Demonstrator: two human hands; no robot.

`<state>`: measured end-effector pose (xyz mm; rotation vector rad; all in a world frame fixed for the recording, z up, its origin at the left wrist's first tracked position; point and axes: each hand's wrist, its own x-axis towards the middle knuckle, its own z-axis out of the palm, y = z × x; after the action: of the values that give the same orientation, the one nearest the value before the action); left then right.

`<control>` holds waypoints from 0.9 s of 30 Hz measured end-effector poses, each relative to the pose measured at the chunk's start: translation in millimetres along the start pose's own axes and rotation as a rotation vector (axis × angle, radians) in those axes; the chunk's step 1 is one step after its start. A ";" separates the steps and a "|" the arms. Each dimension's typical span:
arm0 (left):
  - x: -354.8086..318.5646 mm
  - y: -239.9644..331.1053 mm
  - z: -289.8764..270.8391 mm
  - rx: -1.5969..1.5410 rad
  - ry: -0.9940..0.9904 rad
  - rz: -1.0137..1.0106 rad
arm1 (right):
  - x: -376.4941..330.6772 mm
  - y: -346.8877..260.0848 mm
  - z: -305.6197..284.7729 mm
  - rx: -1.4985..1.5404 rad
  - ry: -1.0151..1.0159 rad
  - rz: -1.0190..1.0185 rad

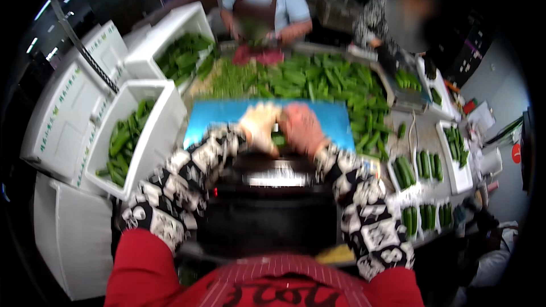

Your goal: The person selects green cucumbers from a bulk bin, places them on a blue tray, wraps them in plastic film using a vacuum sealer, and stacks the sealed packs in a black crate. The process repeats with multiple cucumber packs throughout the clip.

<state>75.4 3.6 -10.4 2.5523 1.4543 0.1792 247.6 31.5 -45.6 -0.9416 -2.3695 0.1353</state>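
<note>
My left hand point(261, 125) and my right hand point(303, 129) are close together over the near edge of a blue board point(219, 115). Their fingers curl toward each other, partly blurred. Between the palms shows a small patch of green vegetables point(278, 139), held from both sides; most of it is hidden by the hands. Just below the hands is a dark machine point(273, 216) with a shiny, reflective strip point(277, 178) along its top. Patterned sleeves cover both forearms.
Behind the board lies a heap of long green vegetables point(318, 77). White foam boxes point(176, 102) of more greens stand left. At right are small trays of cucumbers point(404, 171) and a scale point(410, 99). Two people point(287, 5) work across the table.
</note>
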 end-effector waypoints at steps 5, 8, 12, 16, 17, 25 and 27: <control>-27.8 -6.9 1.0 0.067 0.003 -0.112 | -32.9 8.7 -14.3 -0.029 0.122 0.175; -81.7 -9.7 -5.4 -0.132 0.383 0.088 | -90.5 16.9 -93.1 0.055 -0.006 0.172; -163.9 -55.0 28.1 0.052 0.382 -0.029 | -144.9 21.5 -106.4 -0.189 -0.212 0.027; -169.4 -73.8 48.9 0.101 0.188 -0.051 | -150.8 37.7 -96.9 -0.189 -0.196 -0.131; -162.8 -71.5 49.2 0.100 0.202 0.006 | -144.2 34.4 -93.9 -0.162 -0.210 -0.153; -142.4 -45.9 75.5 -0.324 0.374 0.079 | -128.8 10.4 -64.8 -0.156 -0.313 -0.169; -162.6 -32.5 76.7 -0.170 0.448 0.144 | -150.6 -6.2 -71.0 -0.108 -0.289 -0.102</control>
<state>-19.2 -128.7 -93.7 2.5784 1.3116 0.9063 370.7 -80.1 -57.2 -0.8985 -2.7098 0.1109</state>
